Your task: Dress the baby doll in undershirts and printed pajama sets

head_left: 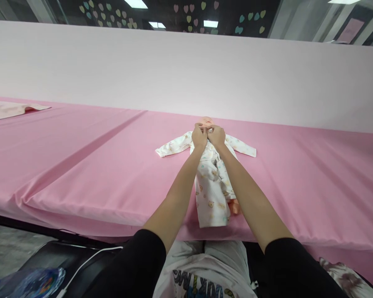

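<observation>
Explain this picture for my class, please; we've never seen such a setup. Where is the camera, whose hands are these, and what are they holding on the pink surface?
There is no machine here. A person wears one camera on their head, looking forward and down, so you see roughly what they see. Their bare left hand and right hand reach forward from black sleeves.

On the pink cover lies a doll in a pale patterned outfit, arms spread, with a foot showing. A pale cloth lies at the far left.

Both hands meet at the outfit's neckline. They seem to pinch it, but the fingertips are too small to be sure.
</observation>
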### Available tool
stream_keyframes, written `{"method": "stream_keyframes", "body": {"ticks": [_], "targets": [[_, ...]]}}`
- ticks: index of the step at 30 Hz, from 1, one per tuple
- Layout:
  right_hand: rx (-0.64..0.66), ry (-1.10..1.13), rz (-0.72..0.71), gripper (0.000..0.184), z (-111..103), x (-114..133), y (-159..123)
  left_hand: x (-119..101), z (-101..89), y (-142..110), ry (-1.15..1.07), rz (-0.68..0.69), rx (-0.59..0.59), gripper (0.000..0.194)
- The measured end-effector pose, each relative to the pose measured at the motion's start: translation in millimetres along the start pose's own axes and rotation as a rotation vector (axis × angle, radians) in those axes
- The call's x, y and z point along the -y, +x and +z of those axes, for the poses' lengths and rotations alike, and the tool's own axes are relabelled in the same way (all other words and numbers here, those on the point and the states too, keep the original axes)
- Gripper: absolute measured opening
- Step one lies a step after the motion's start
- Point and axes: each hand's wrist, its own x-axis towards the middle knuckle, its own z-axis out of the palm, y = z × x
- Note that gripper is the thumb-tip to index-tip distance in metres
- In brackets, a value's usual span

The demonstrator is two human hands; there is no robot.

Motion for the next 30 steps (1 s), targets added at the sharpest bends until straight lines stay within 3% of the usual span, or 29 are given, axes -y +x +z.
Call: {"method": "stream_keyframes", "body": {"ticks": [16,24,30], "targets": [[0.062,-0.149,0.018,0.022,3,6,0,7,-2.1,5,0.022,-0.001,-0.002,0.024],[0.099,-0.255,-0.038,0.024,2,11,0,7,-3.6,4,-0.033,-0.073,-0.051,0.018],[0.142,-0.266,-0.075,0.021,2,12,2,10,-4.4,8,-0.056,-0.137,-0.055,0.028]]}}
